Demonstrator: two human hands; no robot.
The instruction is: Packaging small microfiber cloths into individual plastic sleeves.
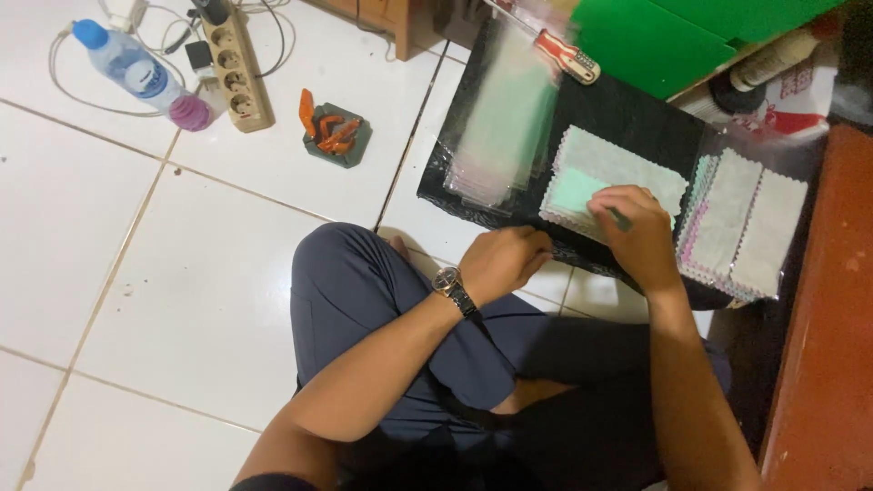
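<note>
A white tiled floor (136, 273) fills the view, with a person seated cross-legged on it. A black mat (627, 118) is spread ahead of the knees, and a stack of clear plastic sleeves (505, 118) lies along its left side. A pile of pinked-edge grey cloths (627, 168) sits at the mat's middle, with one mint-green cloth (573, 193) on top; a further fanned stack of cloths (746, 227) lies to the right.

The right hand (641, 236) is pressed on the green cloth, fingers curled at its edge, seemingly pinching it. The left hand (505, 259) is loosely closed at the mat's near edge; whether anything is held cannot be told.

The step is judged to be the lifting of one cloth off the pile; a clean separation of a single layer would be called for.

A power strip (238, 68), water bottle (136, 73) and screwdriver (568, 56) lie beyond.
</note>
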